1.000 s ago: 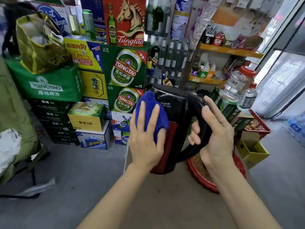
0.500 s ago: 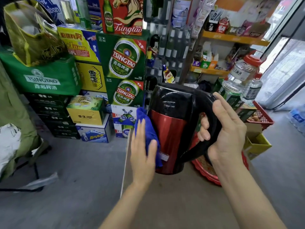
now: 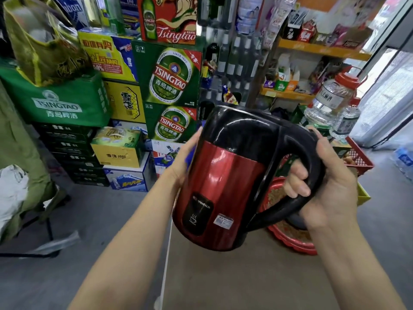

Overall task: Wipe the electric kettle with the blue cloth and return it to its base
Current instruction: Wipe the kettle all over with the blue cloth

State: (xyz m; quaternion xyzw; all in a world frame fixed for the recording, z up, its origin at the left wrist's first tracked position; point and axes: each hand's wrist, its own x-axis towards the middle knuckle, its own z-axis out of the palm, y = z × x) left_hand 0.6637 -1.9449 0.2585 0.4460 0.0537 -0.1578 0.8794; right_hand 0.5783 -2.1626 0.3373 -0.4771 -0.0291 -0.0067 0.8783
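**Kettle mid-wipe, far side being covered**

Head view: the kettle (image 3: 225, 182) is held up in the air, tilted, well clear of the table (image 3: 245, 276). The right hand (image 3: 321, 184) is clenched round the black handle. The left hand (image 3: 185, 157) is pressed flat against the kettle's far left side; only a sliver of the cloth (image 3: 190, 156) is seen between palm and red wall, so the cloth is judged pinned there rather than gripped.

Step judged: wiping, not yet the return. The front face and black top are turned to the camera; whether these are done cannot be told.

Next move: the kettle would need turning by the handle so the unwiped faces meet the cloth, then levelling for the base. No base is clearly seen; a dark disc on the red tray (image 3: 290, 242) behind the kettle may be it, uncertain.

Surface: plain brown table, a thin white cord (image 3: 166, 253) along its left edge. Room: a shop, beer cases (image 3: 169, 79) stacked, shelves (image 3: 312, 50) at the back.
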